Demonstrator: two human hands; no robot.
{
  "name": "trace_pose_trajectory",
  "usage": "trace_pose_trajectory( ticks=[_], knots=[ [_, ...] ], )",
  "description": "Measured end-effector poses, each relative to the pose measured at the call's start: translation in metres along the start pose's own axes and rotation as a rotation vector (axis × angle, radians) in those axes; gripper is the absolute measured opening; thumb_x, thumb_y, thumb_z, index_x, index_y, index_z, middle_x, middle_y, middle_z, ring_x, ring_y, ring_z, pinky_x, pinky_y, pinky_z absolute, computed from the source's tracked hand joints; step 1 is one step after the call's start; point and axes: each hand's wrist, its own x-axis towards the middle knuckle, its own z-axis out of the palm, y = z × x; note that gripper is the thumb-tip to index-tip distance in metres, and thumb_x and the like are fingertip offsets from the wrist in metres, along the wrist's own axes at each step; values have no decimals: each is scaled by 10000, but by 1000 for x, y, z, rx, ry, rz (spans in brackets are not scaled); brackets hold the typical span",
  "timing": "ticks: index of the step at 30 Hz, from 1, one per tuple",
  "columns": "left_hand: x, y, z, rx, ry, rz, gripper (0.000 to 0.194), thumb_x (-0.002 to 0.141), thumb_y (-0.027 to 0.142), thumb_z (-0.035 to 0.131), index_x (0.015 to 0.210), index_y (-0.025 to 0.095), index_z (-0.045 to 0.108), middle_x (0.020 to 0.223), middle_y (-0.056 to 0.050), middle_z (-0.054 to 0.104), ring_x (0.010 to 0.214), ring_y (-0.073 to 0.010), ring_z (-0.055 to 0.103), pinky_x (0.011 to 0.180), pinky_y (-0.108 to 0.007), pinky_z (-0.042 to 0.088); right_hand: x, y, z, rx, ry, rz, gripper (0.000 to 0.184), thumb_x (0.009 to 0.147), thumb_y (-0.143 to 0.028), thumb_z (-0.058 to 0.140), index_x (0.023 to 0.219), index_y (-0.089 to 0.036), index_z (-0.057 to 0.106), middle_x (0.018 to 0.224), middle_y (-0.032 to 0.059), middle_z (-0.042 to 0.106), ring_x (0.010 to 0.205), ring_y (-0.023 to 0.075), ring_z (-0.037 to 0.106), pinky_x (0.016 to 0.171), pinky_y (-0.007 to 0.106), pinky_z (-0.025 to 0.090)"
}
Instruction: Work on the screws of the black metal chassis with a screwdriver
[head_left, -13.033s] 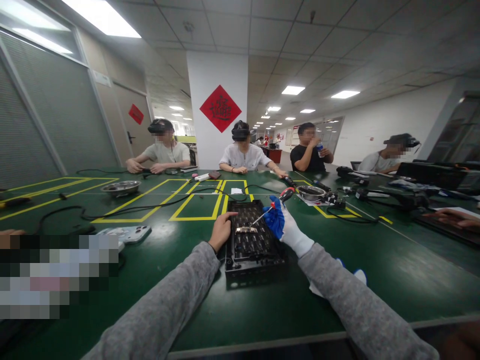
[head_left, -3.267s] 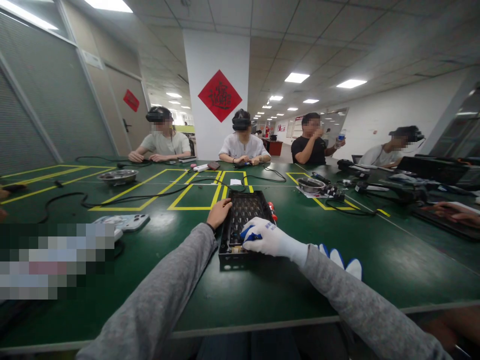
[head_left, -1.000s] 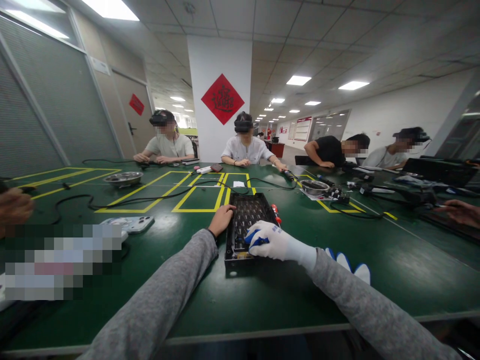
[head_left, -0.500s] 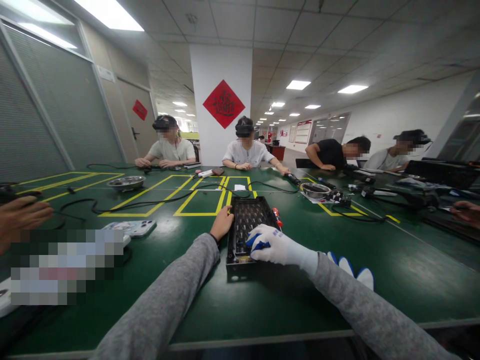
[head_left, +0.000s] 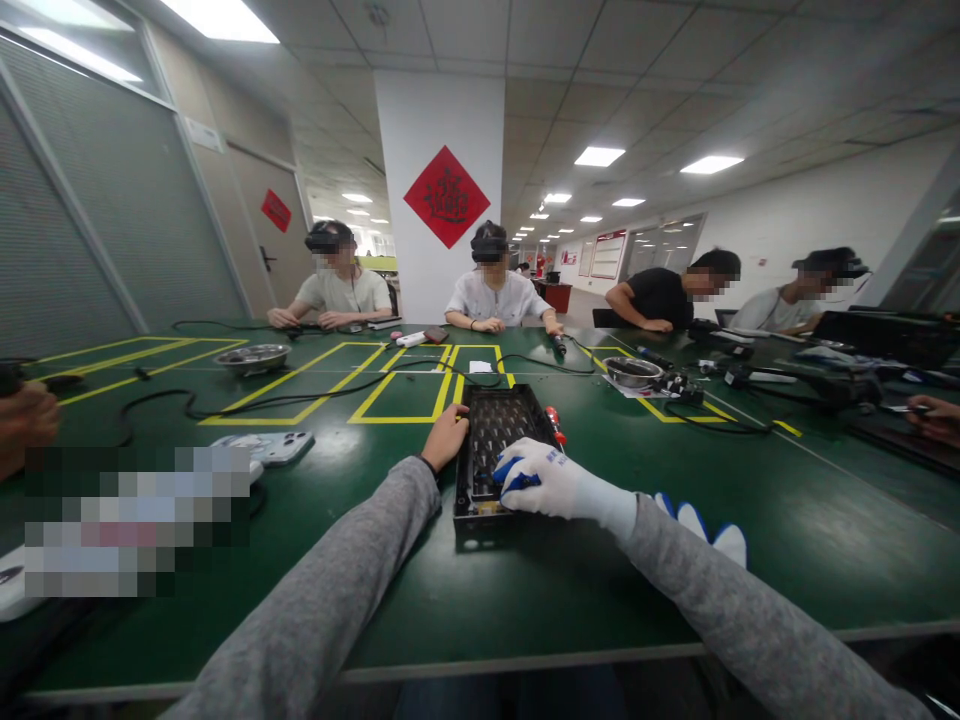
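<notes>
In the head view a black rectangular case [head_left: 499,425] lies on the green table, its inside filled with rows of small pale pins or pegs. My bare left hand [head_left: 448,436] grips its left wall, fingers wrapped at the rim. Over the near right part of the case is my right hand [head_left: 536,478], in a white glove with blue fingertips. Its fingers are curled and pressed together at the case's near end; what they hold, if anything, is hidden. Beside the case's right wall lies a red-handled tool [head_left: 556,425]. A yellowish patch [head_left: 487,507] shows at the near end.
A spare white glove [head_left: 709,530] lies behind my right forearm. To the left are a phone [head_left: 277,447], a metal bowl [head_left: 253,357] and black cables. Another metal bowl [head_left: 634,373] stands at the right. Several co-workers sit around the table; one opposite holds a dark tool [head_left: 560,346].
The co-worker opposite has drawn the dark tool leftward, away from the right bowl. A neighbour's hand at far left has pulled back leftward. My hands stay nearly in place.
</notes>
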Motion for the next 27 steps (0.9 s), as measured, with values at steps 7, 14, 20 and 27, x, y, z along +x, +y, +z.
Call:
trace_pose_trajectory(
  ticks=[7,14,20,27],
  knots=[
    [-1,2,-1,20,-9,16,244,704,140,370,847,148,568,730,-27,561,736,-156,526,701,-278,418,0,-1,-2,12,9,14,142,707,-328,633,739,-196,675,937,34,630,940,164,523,850,311,391],
    [-1,1,-1,25,-6,35,235,714,155,368,840,153,567,724,-24,557,721,-155,526,687,-276,414,0,0,-1,-1,-23,18,160,710,-347,626,742,-199,680,940,34,628,924,161,529,839,303,397],
    [0,-1,0,27,0,38,239,709,160,365,839,153,566,764,-34,570,759,-162,527,707,-282,412,0,-3,-2,-11,-4,-4,127,712,-307,631,763,-202,680,942,29,629,921,153,530,838,291,398],
    [0,-2,0,30,-4,48,241,709,154,363,840,152,565,769,-37,569,761,-163,525,716,-285,411,0,0,0,-11,-10,-29,118,718,-296,628,761,-200,681,941,26,635,926,151,533,849,292,391]
  ],
)
